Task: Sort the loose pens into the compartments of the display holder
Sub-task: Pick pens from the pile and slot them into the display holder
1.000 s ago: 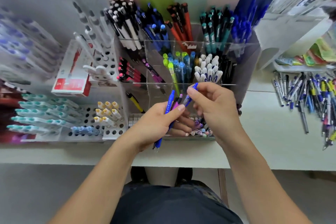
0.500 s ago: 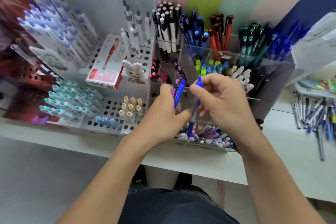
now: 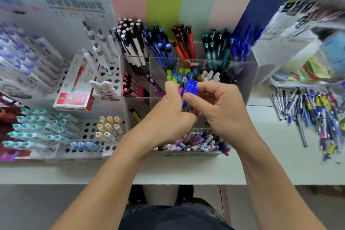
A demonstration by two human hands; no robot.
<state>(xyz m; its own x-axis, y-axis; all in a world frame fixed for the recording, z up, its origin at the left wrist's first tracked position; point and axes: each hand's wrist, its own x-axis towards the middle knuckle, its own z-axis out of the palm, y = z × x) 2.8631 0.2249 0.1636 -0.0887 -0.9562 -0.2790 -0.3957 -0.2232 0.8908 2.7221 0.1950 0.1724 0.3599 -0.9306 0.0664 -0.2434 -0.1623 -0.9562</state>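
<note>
- Pastel panels of pink, green, pale mint and blue back a white counter [image 3: 186, 173], seen from the head camera looking down.
- On the counter stands a clear display holder [image 3: 240, 73] split into compartments.
- Its back row holds upright black-and-white pens [image 3: 130, 43], dark blue pens [image 3: 160, 48], orange pens [image 3: 183, 43], teal pens [image 3: 212, 46] and bright blue pens [image 3: 242, 45], one colour to a compartment.
- The row in front holds pink-tipped pens [image 3: 130, 87], green and light blue pens [image 3: 179, 74] and white-capped pens [image 3: 211, 75].
- One yellow pen [image 3: 135, 114] leans alone in a lower left compartment.
- A low front tray [image 3: 190, 153] is filled with mixed pastel pens lying flat.
- Both hands meet above the holder's middle, hiding the compartments beneath them.
- The left hand [image 3: 168, 117] has its fingers curled around a small bundle of blue and purple pens [image 3: 186, 89], held upright.
- The right hand [image 3: 222, 110] pinches the same bundle with thumb and curled fingers at its blue tops.
- Well to the right, a pile of loose pens [image 3: 313, 114] lies on the counter, blurred.
- Left of the holder sits a white perforated rack [image 3: 87, 132] with yellow-capped markers [image 3: 109, 127] and teal-capped markers [image 3: 37, 129].
- A red and white box [image 3: 76, 87] rests on that rack.
</note>
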